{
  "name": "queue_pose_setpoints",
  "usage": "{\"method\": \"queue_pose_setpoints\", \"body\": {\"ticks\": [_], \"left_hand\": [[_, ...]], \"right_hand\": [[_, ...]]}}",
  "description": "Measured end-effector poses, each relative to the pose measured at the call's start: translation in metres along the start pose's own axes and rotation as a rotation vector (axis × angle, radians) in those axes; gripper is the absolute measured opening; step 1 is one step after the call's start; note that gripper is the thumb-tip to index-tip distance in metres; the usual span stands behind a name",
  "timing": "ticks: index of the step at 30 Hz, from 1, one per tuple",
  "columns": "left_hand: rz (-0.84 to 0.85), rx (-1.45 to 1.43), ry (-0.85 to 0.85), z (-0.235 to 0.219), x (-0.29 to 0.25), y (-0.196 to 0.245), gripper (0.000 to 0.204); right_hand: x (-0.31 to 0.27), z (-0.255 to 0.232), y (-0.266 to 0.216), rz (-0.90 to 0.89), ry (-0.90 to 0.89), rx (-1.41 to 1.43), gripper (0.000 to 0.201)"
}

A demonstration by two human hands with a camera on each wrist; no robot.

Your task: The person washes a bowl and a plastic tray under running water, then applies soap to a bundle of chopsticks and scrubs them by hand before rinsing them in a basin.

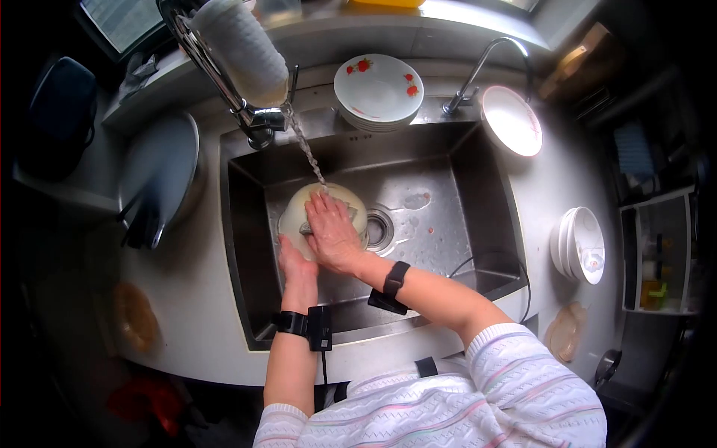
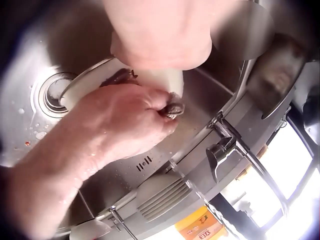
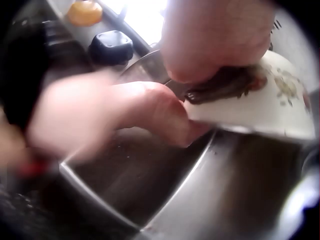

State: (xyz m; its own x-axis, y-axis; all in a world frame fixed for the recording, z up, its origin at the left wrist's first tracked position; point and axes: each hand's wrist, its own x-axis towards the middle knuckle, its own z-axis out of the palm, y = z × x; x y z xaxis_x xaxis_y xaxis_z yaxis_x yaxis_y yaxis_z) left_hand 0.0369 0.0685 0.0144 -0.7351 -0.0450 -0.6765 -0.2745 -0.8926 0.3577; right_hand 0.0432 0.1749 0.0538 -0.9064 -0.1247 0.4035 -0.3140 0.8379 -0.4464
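A cream bowl (image 1: pixel 301 200) is held low in the sink, its outside facing up; its patterned side (image 3: pixel 286 92) shows in the right wrist view. The left hand (image 1: pixel 297 263) grips its near rim, with the fingers partly hidden beneath. Across the bowl's outside lies the right hand (image 1: pixel 334 235), pressing a dark cloth (image 3: pixel 220 87) to it. In the left wrist view the cloth (image 2: pixel 174 107) pokes out from the curled fingers of the right hand (image 2: pixel 125 117). Water (image 1: pixel 305 145) runs from the tap onto the bowl's far edge.
Stacked plates (image 1: pixel 379 86) stand behind the sink (image 1: pixel 418 160), beside a thin second tap (image 1: pixel 478 75). On the right counter are a bowl (image 1: pixel 511 121) and stacked small bowls (image 1: pixel 579 245). A large pan (image 1: pixel 160 172) sits at the left. The drain (image 1: pixel 379 230) is beside the held bowl.
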Motion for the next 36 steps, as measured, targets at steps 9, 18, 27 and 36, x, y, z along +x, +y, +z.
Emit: {"method": "queue_pose_setpoints", "body": {"ticks": [9, 18, 27, 36], "left_hand": [[0.125, 0.269, 0.092, 0.011, -0.007, 0.006, 0.047], [0.183, 0.604, 0.101, 0.032, -0.017, 0.001, 0.046], [0.097, 0.426, -0.140, 0.004, -0.017, 0.014, 0.045], [0.023, 0.063, 0.006, -0.001, -0.010, 0.011, 0.043]], "right_hand": [[0.029, 0.027, 0.091, 0.641, -0.616, 0.602, 0.046], [0.030, -0.007, 0.014, -0.034, -0.225, 0.101, 0.044], [0.017, 0.002, 0.108, 1.135, -0.398, 1.208, 0.047], [-0.028, 0.008, 0.061, 0.788, -0.023, 0.700, 0.057]]}}
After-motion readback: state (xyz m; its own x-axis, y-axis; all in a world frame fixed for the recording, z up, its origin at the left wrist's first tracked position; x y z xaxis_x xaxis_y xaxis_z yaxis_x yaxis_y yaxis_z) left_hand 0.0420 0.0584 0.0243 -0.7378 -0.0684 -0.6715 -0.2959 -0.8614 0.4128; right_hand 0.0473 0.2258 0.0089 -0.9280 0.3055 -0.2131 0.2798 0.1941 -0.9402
